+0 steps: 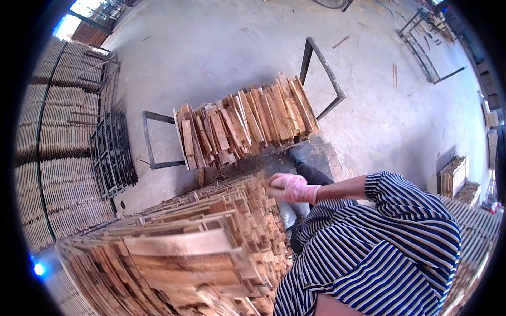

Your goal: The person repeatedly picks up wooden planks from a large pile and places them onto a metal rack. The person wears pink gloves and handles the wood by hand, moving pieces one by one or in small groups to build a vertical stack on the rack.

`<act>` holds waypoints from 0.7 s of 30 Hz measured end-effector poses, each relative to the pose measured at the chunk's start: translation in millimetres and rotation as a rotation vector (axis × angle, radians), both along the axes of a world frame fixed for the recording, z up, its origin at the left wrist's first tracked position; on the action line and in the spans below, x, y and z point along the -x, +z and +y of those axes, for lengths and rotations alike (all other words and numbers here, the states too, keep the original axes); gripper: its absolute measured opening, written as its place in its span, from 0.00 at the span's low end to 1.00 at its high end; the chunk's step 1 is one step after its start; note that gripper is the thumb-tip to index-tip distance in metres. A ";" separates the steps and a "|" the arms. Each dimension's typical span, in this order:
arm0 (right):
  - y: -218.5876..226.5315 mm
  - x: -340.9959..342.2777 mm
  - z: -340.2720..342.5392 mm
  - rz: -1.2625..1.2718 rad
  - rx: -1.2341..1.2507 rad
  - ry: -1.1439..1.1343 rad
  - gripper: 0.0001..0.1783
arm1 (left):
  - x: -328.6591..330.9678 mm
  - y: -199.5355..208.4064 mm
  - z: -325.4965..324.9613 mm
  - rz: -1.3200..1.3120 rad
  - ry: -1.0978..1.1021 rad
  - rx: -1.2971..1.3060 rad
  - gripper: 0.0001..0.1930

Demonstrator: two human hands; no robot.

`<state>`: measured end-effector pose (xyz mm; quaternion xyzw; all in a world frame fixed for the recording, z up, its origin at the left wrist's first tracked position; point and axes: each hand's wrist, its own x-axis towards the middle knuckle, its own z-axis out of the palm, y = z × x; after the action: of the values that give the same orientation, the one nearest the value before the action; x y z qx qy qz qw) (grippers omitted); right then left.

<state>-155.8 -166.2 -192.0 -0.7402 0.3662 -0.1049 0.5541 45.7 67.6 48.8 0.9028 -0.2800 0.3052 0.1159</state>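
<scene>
Here's the right hand (292, 188), pink-gloved, just off centre at four o'clock, fingers curled by the near plank stack (179, 268); whether that grip pinches a board, I can't tell! The stack fills seven o'clock. Up at twelve, a plank bundle (247, 124) sits between dark metal frames (328, 73). Left forearm (337, 308) at five, its hand out of shot!
</scene>
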 end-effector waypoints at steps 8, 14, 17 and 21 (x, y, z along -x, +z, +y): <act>-90.4 49.8 -117.0 0.343 -0.163 -0.067 0.23 | 48.2 -94.5 -214.4 0.744 -0.689 0.085 0.29; -141.4 111.1 -151.9 0.545 -0.287 -0.209 0.26 | 76.2 -204.1 -267.2 1.505 -0.517 0.013 0.27; -177.8 138.7 -160.2 0.629 -0.338 -0.291 0.26 | 77.6 -279.7 -288.6 1.614 -0.496 -0.143 0.26; -229.3 174.1 -172.0 0.684 -0.421 -0.466 0.29 | 92.5 -374.7 -327.0 1.779 -0.555 -0.380 0.30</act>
<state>-329.8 -338.2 -421.3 -0.5017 0.6978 0.1004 0.5013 -46.8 -259.4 -325.9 0.7092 -0.3385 -0.5830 0.2063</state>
